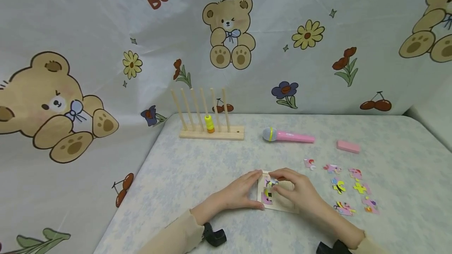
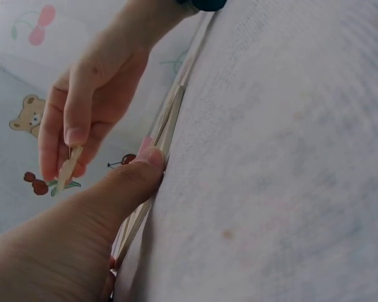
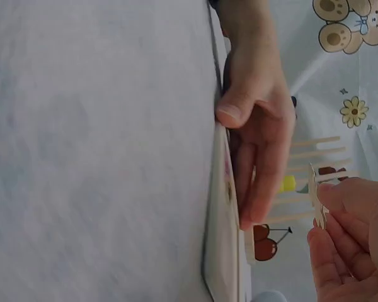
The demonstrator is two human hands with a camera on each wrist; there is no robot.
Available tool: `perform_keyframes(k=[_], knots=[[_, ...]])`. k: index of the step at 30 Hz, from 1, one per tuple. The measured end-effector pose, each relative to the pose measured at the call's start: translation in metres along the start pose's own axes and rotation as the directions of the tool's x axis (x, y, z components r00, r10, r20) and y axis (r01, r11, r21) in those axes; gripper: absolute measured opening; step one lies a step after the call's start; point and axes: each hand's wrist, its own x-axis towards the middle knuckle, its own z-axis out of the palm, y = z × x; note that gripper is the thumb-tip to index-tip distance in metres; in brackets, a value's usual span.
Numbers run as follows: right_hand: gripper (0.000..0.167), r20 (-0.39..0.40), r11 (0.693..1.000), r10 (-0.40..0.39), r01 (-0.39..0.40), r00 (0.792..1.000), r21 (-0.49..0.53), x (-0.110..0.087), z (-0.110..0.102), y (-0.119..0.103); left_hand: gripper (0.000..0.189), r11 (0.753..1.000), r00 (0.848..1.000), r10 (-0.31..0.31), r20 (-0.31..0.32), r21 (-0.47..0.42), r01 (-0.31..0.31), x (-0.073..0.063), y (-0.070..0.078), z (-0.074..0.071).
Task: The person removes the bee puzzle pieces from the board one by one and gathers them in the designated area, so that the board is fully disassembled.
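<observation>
A shallow wooden puzzle tray [image 1: 285, 206] lies on the table, with a few colourful pieces [image 1: 267, 196] laid along its left side. My left hand [image 1: 240, 193] holds the tray at its left end, fingers at the far corner and thumb [image 2: 135, 179] against the near edge. Between thumb and fingers, my right hand [image 1: 301, 193] pinches a thin wooden puzzle piece [image 3: 316, 198] raised over the tray. The piece appears edge-on in both wrist views, so its picture is hidden there.
Several loose puzzle pieces [image 1: 339, 185] are spread to the right of the tray. Behind them lies a pink block [image 1: 348, 146]. A pink toy microphone [image 1: 294, 136] and a wooden peg rack [image 1: 212, 135] with yellow and orange beads [image 1: 209, 122] stand farther back, before a bear-print cloth [image 1: 268, 69].
</observation>
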Motion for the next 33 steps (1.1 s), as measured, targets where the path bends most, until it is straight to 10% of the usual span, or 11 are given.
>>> perform_keyframes(k=[17, 33], knots=[[0.030, -0.033, 0.941, 0.275, -0.276, 0.961, -0.196, -0.031, -0.087, 0.028, 0.099, 1.000, 1.000, -0.009, -0.008, -0.010, 0.009, -0.003, 0.003, 0.000], [0.030, 0.073, 0.911, 0.335, -0.303, 0.939, -0.280, -0.043, -0.093, 0.047, 0.100, 1.000, 1.000, -0.013, -0.008, -0.009, 0.013, -0.002, 0.003, 0.000]])
